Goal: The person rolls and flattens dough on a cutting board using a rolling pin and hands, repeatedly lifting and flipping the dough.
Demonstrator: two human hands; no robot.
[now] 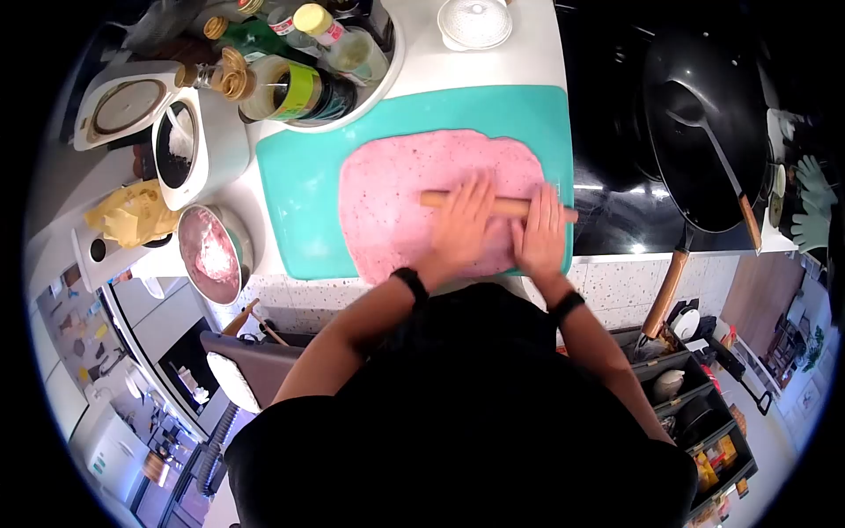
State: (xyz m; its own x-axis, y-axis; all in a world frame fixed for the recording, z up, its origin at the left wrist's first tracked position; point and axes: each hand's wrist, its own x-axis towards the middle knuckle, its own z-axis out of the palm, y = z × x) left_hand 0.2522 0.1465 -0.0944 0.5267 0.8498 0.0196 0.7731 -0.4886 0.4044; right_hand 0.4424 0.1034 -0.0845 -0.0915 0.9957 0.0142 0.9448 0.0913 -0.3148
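Observation:
A wooden rolling pin (509, 208) lies across a wide sheet of pink, speckled dough (392, 189), tilted slightly down to the right. My left hand (464, 220) presses flat on the pin's left half, fingers stretched out and a little blurred. Near the pin's right end, my right hand (540, 233) lies over it with straight fingers. Neither hand wraps round the pin. Under the dough is a teal mat (304, 207), its lower edge partly covered by the dough and my arms.
Left of the mat stand a metal bowl (213, 255) with pink residue and an open white container (207, 145) of flour. Bottles crowd a round tray (374, 97) behind. A white strainer (475, 22) sits at the back. On the right hob rests a wok (704, 167) with a ladle.

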